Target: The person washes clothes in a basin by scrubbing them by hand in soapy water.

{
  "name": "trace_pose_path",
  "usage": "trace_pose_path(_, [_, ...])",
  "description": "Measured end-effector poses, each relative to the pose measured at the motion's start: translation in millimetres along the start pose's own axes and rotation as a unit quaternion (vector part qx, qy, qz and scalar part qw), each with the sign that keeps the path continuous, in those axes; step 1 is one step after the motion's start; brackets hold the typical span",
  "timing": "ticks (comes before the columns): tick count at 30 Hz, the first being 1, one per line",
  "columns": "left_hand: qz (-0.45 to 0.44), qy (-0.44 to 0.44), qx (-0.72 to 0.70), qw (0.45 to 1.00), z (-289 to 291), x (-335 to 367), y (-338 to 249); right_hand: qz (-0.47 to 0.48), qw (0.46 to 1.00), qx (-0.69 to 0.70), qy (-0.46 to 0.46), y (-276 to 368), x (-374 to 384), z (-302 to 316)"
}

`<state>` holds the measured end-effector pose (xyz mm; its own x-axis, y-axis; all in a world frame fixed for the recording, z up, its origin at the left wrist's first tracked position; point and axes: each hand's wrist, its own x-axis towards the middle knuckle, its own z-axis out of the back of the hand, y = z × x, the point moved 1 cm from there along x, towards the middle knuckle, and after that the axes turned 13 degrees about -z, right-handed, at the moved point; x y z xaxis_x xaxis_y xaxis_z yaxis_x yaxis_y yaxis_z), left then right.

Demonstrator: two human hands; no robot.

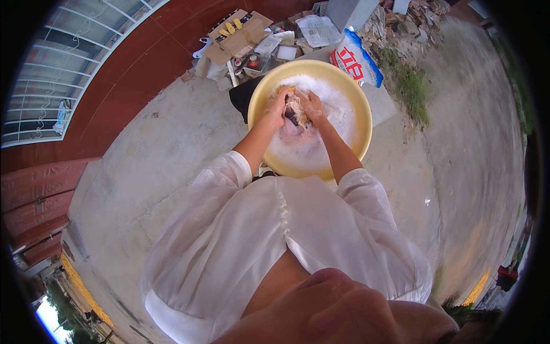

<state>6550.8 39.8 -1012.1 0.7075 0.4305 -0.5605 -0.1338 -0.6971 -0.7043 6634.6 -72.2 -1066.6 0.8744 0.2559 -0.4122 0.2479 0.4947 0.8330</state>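
A wide pale-yellow basin (pixel 364 129) holds water covered with white suds (pixel 338 100). Above the suds a bunched wet cloth (pixel 293 110), pale pinkish with dark and yellowish patches, lies between my hands. My left hand (pixel 277 106) grips its left side with fingers curled. On the other side my right hand (pixel 312 105) closes on the cloth, close to the left one. Part of the cloth trails down into the foamy water, and its lower end is hidden there. Both forearms reach over the basin's near rim.
Behind the basin's right side stands a white, blue and red plastic bag (pixel 356 60). An opened cardboard box (pixel 238 37) with yellow corn cobs sits among clutter at the back. Rubble (pixel 409 26) and a grass tuft (pixel 411 86) lie farther right. A dark red wall (pixel 126 71) runs along the left.
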Motion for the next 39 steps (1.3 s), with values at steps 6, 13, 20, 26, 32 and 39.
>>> trace_pose_path(6, [-0.111, -0.022, 0.108, 0.988, 49.8, -21.5, 9.0, 0.283, 0.952, -0.112, -0.040, 84.2, -128.0, -26.4])
trace_pose_path(13, [-0.190, 0.048, 0.291, 0.937, 49.0, 32.7, 43.9, 0.062, 0.994, -0.085, -0.040, 65.3, -56.8, 0.2])
trace_pose_path(20, [-0.244, 0.186, 0.151, 0.940, 61.7, 48.0, 53.3, 0.219, 0.960, -0.168, -0.048, 63.0, -79.0, -32.4])
trace_pose_path(26, [-0.001, -0.023, -0.027, 0.999, 19.7, 22.6, 31.3, 0.082, 0.978, -0.173, -0.084, 79.7, -60.5, -4.1])
trace_pose_path(32, [-0.080, 0.073, -0.157, 0.982, 96.2, 74.3, 61.9, 0.193, 0.973, -0.129, -0.009, 86.3, -85.3, -27.9])
trace_pose_path(39, [-0.095, -0.056, 0.268, 0.957, 32.8, 40.1, 13.6, -0.008, 0.991, 0.107, -0.084, 7.1, 25.0, 31.0])
